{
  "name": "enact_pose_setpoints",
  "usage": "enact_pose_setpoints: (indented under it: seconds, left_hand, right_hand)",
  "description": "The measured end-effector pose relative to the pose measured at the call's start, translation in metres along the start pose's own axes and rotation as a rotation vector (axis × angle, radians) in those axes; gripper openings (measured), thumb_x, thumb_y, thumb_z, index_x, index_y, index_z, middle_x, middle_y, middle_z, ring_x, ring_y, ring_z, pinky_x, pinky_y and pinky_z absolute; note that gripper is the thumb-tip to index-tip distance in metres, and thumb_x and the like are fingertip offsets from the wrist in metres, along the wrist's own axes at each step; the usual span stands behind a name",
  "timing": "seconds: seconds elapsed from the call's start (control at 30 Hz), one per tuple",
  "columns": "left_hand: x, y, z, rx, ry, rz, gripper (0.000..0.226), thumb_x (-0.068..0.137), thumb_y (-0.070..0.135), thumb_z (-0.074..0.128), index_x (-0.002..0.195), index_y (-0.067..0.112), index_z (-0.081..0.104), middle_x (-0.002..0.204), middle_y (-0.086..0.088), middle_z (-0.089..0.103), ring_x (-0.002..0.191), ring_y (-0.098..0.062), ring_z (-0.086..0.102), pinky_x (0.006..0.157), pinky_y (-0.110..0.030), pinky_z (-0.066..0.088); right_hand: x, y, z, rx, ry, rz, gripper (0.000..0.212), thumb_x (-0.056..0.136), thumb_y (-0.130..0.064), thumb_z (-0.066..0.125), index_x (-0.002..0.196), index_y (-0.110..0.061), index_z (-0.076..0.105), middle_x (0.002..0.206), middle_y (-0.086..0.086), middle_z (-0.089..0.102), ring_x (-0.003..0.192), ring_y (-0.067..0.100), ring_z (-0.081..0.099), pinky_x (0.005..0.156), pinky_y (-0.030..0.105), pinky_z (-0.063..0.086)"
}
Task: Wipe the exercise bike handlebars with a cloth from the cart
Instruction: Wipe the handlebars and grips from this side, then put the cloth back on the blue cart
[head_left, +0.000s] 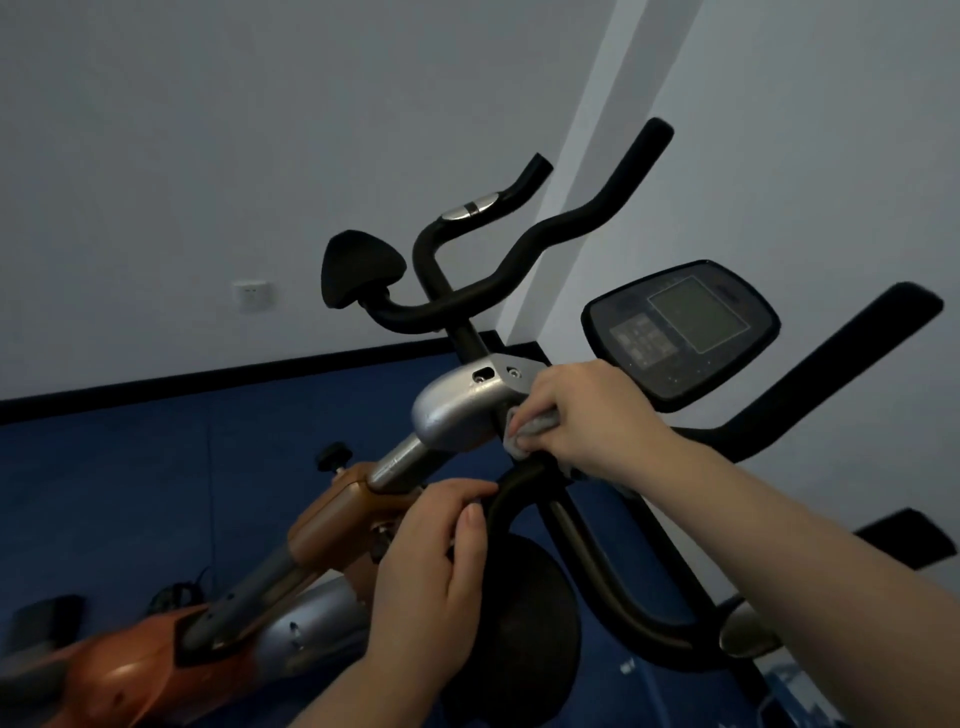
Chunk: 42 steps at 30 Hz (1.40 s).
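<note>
The exercise bike's black handlebars (524, 260) curve up from a silver clamp (457, 410) on the stem. My right hand (587, 415) is closed on a grey cloth (530, 431) and presses it against the bar just right of the clamp. My left hand (436, 561) grips the lower black bar (511, 493) below the clamp, thumb along the tube. Most of the cloth is hidden under my right fingers.
A black console with a grey screen (680, 332) sits right of the clamp. An arm pad (358, 265) stands at the far left of the bars. The orange and silver bike frame (156, 654) runs to the lower left. Blue floor and grey walls lie behind.
</note>
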<state>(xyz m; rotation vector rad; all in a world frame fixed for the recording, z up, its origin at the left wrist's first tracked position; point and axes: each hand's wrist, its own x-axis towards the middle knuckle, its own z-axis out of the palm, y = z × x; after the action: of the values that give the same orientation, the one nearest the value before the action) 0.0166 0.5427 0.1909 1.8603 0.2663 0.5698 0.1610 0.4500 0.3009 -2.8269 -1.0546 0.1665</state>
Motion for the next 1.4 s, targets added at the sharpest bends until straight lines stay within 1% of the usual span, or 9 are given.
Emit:
enact_pose_setpoints:
  seconds: [0.17,0.37,0.53,0.67,0.8,0.9,1.03,1.17,1.4]
  left_hand:
    - [0.000,0.000,-0.001,-0.006,-0.025,-0.005,0.029,0.094,0.045,0.030,0.103,0.041,0.057,0.099,0.022,0.061,0.098,-0.002,0.059,0.076,-0.021,0.046]
    - [0.000,-0.002,-0.003,-0.009,-0.071,-0.019,0.030,0.093,0.048,0.029,0.105,0.042,0.056,0.100,0.021,0.061,0.099,-0.001,0.059,0.077,-0.024,0.048]
    - [0.002,-0.001,-0.002,-0.041,-0.054,-0.014,0.026,0.092,0.043,0.032,0.104,0.042,0.056,0.099,0.020,0.061,0.098,-0.004,0.059,0.077,-0.012,0.043]
    - [0.003,-0.002,0.001,-0.063,-0.045,-0.007,0.027,0.092,0.038,0.033,0.104,0.038,0.057,0.098,0.018,0.060,0.097,-0.005,0.059,0.077,-0.013,0.043]
    - [0.005,-0.001,-0.001,-0.073,-0.071,0.031,0.029,0.092,0.037,0.031,0.106,0.035,0.056,0.101,0.017,0.060,0.100,-0.006,0.058,0.080,-0.016,0.043]
    - [0.009,0.002,-0.006,-0.058,-0.154,0.054,0.029,0.092,0.038,0.031,0.107,0.035,0.055,0.102,0.015,0.058,0.100,-0.005,0.057,0.081,-0.019,0.044]
    - [0.026,0.006,-0.018,0.032,-0.333,0.120,0.024,0.087,0.040,0.040,0.107,0.039,0.052,0.106,0.021,0.052,0.104,-0.004,0.053,0.080,-0.021,0.045]
    - [0.055,0.023,-0.019,0.131,-0.494,0.281,0.021,0.084,0.043,0.048,0.105,0.040,0.052,0.107,0.026,0.048,0.107,0.002,0.049,0.085,-0.020,0.041]
    - [0.077,0.074,0.014,0.038,-0.691,0.489,0.021,0.086,0.043,0.047,0.105,0.036,0.054,0.105,0.022,0.051,0.103,0.000,0.051,0.086,-0.028,0.045]
  right_hand:
    - [0.008,-0.004,0.007,0.005,0.139,0.066,0.011,0.080,-0.033,0.070,0.088,-0.039,0.075,0.092,-0.004,0.070,0.091,0.019,0.063,0.077,0.033,0.052]
    - [-0.001,0.014,-0.011,0.088,-0.120,0.084,0.011,0.076,-0.034,0.075,0.085,-0.041,0.076,0.064,-0.022,0.059,0.065,-0.003,0.054,0.057,0.014,0.041]
    - [0.007,0.008,-0.005,0.128,-0.106,0.066,0.014,0.073,-0.027,0.076,0.082,-0.038,0.077,0.079,-0.013,0.072,0.080,0.006,0.063,0.072,0.032,0.056]
    - [0.012,0.002,0.012,0.086,0.039,0.111,0.012,0.075,-0.032,0.070,0.084,-0.039,0.074,0.092,-0.005,0.071,0.089,0.017,0.063,0.078,0.036,0.053]
    - [0.009,-0.004,0.029,0.069,0.238,0.175,0.007,0.077,-0.034,0.065,0.078,-0.034,0.072,0.086,-0.005,0.068,0.085,0.018,0.063,0.067,0.031,0.051]
    - [-0.002,-0.008,0.035,0.116,0.340,0.191,0.009,0.082,-0.028,0.065,0.083,-0.032,0.073,0.089,-0.003,0.067,0.088,0.019,0.061,0.068,0.033,0.051]
    - [-0.023,-0.014,0.022,0.372,0.456,0.184,0.014,0.079,-0.022,0.071,0.090,-0.029,0.075,0.092,-0.004,0.067,0.089,0.014,0.061,0.077,0.038,0.053]
    - [-0.060,-0.015,0.004,0.361,0.623,0.304,0.015,0.077,-0.028,0.074,0.092,-0.028,0.075,0.089,-0.008,0.068,0.088,0.010,0.062,0.076,0.038,0.054]
    - [-0.152,-0.013,-0.015,0.339,0.840,0.626,0.019,0.072,-0.021,0.081,0.090,-0.025,0.076,0.087,-0.013,0.069,0.084,-0.001,0.063,0.078,0.019,0.052]
